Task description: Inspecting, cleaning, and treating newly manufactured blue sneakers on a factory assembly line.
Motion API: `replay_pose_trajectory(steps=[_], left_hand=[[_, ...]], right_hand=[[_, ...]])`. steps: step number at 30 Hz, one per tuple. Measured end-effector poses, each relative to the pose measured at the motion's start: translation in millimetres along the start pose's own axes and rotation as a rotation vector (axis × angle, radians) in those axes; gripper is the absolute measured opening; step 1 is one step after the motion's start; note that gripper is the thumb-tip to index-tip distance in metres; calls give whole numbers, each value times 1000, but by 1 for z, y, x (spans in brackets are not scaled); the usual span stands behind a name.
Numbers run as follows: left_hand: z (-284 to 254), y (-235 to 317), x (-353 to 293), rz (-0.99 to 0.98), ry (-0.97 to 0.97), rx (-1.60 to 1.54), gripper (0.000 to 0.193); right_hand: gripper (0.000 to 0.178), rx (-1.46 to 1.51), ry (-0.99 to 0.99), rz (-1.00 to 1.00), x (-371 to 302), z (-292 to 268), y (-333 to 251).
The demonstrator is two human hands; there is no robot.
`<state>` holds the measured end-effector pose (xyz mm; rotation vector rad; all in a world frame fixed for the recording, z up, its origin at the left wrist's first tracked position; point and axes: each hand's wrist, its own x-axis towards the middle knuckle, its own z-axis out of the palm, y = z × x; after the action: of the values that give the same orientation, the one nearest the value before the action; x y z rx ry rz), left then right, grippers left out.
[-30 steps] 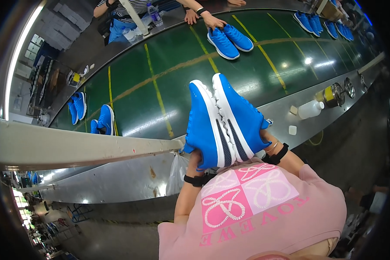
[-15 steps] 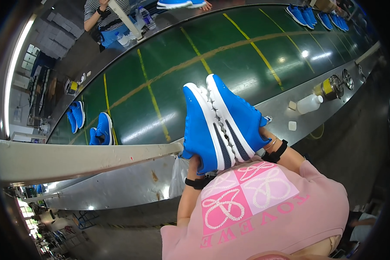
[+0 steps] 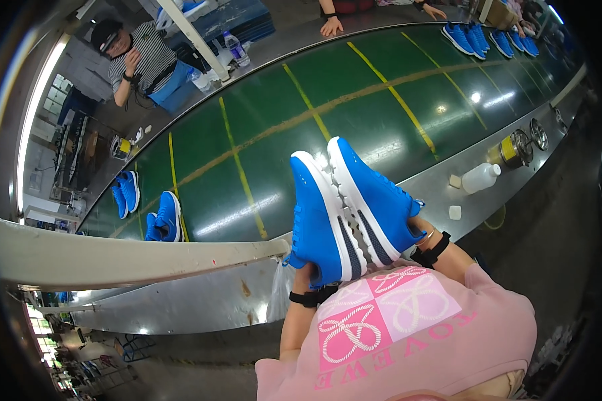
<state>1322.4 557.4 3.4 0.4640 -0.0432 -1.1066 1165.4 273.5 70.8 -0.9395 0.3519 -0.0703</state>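
Two blue sneakers with white soles are held up in front of my chest, soles facing each other and toes pointing away. My left hand [image 3: 304, 277] goes into the opening of the left sneaker [image 3: 312, 214]; its fingers are hidden inside. Into the right sneaker [image 3: 376, 194] reaches my right hand [image 3: 418, 227], with its fingers also out of sight. Both hands bear the shoes from within. The soles touch or nearly touch along the middle, and dark patches show near the heels.
Beyond lies a green conveyor belt [image 3: 267, 180] with yellow lines. Blue sneakers [image 3: 167, 217] sit on it at left, more [image 3: 465, 40] at far right. A pale beam [image 3: 147, 260] crosses at left. A white bottle [image 3: 481, 178] and metal can [image 3: 515, 148] stand right. Co-workers are across the belt.
The whole view has tilted up, so things sit lower in the picture. The two sneakers stay sole to sole in my hands. A co-worker's hand now shows on the far edge.
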Motion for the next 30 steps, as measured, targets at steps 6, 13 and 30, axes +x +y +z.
replay_pose_trajectory(steps=[6, 13, 30], left_hand=[[1, 21, 1, 76, 24, 252, 49], [-4, 28, -3, 160, 82, 577, 52], [112, 29, 16, 625, 167, 695, 80]], right_hand=[[60, -67, -45, -61, 15, -2, -19], [61, -143, -75, -115, 3, -18, -30], [85, -332, 48, -481, 11, 28, -58]])
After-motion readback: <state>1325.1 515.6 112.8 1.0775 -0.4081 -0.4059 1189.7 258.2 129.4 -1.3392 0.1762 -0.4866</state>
